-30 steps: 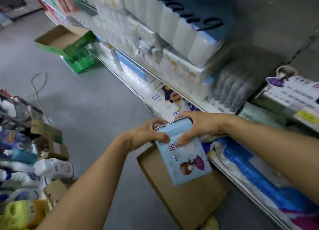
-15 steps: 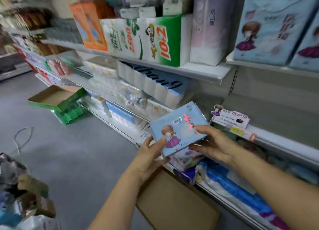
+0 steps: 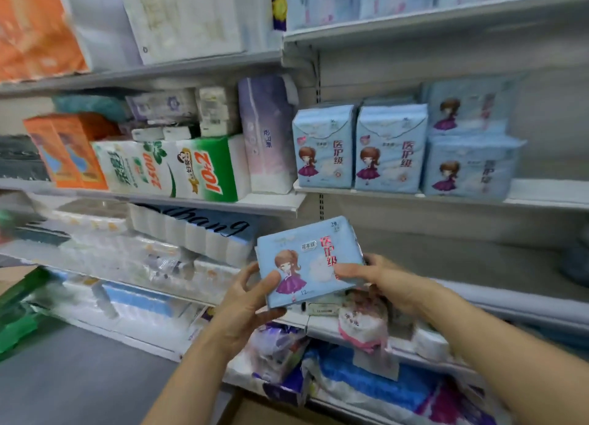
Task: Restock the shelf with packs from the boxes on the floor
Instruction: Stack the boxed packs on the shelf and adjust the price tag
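- A light-blue pack (image 3: 310, 260) with a cartoon girl in a purple dress is held up in front of the shelving, face towards the person, tilted so its right end sits higher.
- The left hand (image 3: 247, 300) grips the pack's lower left corner, thumb pressed on the front over the girl's skirt, fingers curled behind.
- The right hand (image 3: 379, 279) clamps the lower right edge, thumb on the front beside the red lettering, the other fingers out of sight behind.
- Above the hands and a little to the right, a white shelf (image 3: 398, 196) carries matching blue packs (image 3: 390, 149): two standing upright side by side, then two more stacked flat just to their right.
- Up and left of the left hand stands a green-and-white tissue bundle (image 3: 178, 169), with an orange package (image 3: 68, 152) further left.
- Directly below the right hand, a pink-trimmed bag (image 3: 363, 324) rests on a lower shelf edge.
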